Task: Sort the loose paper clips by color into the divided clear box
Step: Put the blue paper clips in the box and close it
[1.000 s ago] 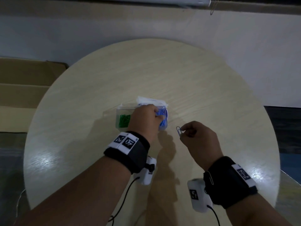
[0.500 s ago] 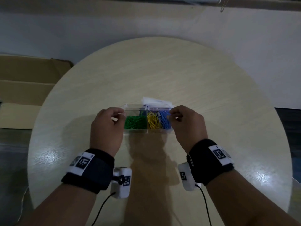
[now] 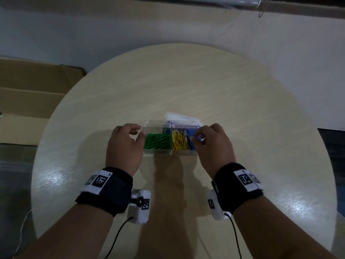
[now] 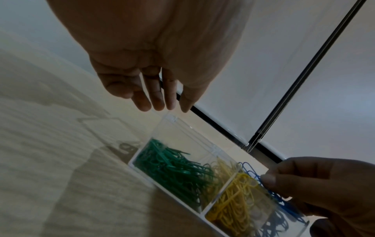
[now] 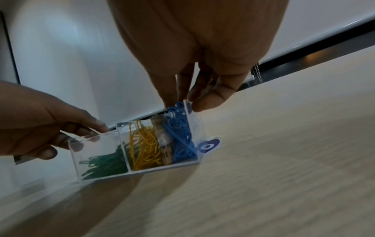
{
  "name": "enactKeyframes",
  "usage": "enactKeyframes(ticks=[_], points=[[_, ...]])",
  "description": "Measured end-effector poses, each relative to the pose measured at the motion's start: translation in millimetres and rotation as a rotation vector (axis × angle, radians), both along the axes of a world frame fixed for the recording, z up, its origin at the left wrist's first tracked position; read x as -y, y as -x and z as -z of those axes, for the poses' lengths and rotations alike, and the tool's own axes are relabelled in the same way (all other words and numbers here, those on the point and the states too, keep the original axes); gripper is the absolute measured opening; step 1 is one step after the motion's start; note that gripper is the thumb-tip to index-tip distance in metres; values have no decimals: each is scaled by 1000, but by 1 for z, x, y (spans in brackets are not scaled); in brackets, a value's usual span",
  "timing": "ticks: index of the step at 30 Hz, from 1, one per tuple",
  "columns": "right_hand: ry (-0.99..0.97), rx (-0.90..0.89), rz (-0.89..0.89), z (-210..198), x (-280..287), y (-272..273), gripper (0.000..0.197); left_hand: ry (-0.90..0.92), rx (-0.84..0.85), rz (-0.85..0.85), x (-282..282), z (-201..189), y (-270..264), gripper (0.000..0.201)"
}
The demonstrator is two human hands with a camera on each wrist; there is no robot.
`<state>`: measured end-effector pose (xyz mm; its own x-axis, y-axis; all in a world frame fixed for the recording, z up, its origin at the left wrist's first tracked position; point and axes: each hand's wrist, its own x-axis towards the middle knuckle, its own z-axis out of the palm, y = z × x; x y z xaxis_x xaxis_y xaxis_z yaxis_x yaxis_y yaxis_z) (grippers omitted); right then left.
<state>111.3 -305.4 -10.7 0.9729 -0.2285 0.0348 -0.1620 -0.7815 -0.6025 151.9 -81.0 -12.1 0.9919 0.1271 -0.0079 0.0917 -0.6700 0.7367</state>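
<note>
On the round table [image 3: 186, 86] the clear box [image 3: 158, 152] sits dead centre. Right hand [image 3: 214, 144] pinches its 3 o'clock wall. Left hand [image 3: 123, 144] is at the 9 o'clock end, but I can't tell if it's gripping. I'd steady both ends evenly and keep it flat so the blue clips [image 5: 182, 137] don't spill.

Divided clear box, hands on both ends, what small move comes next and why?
Probably release it and draw back. The left hand and right hand hold the ends of the divided clear box; green clips, yellow clips and blue clips lie grouped inside, and no loose clip shows on the table.
</note>
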Motion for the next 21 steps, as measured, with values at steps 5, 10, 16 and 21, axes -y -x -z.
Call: enactKeyframes(ticks=[5, 10, 16, 21], points=[[102, 39, -39, 5, 1, 2, 12, -26, -90, 3, 6, -1, -14, 23], [-18, 96, 38, 7, 11, -1, 31, -44, -142, 35, 9, 0, -29, 26], [191, 161, -70, 12, 12, -2, 21, -26, -140, 54, 16, 1, -32, 17], [-2, 174, 53, 11, 13, -1, 19, 36, -217, 15, 17, -1, -39, 26]])
